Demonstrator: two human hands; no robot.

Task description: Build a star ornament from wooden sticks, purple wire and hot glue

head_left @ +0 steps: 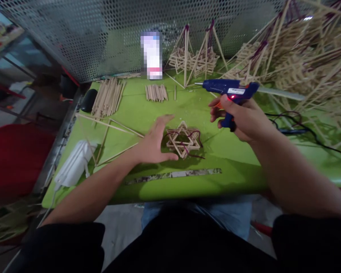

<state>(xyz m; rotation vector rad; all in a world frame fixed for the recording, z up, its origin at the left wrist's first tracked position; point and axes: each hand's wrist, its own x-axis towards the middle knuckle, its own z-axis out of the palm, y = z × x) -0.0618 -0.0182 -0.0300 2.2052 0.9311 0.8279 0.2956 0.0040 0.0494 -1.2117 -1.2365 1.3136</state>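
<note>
My right hand (244,115) grips a blue hot glue gun (223,86) by its handle. Its nozzle points left, a red light glows on its side, and a glue stick (284,93) sticks out behind. With thumb and fingers spread, my left hand (156,142) rests at the left side of a star-shaped stick frame (183,140). I cannot tell whether its fingertips touch the frame. Dark red string (197,156) lies over this star of thin wooden sticks. Larger stick triangles (105,140) lie left of and partly under my left forearm.
Bundled long sticks (108,96) and a row of short sticks (156,93) lie at the back. A blurred phone (152,57) leans on the mesh panel (122,41). Finished stick structures (307,72) pile up at right. A white power strip (75,163) sits left; a black cable (315,134) runs right.
</note>
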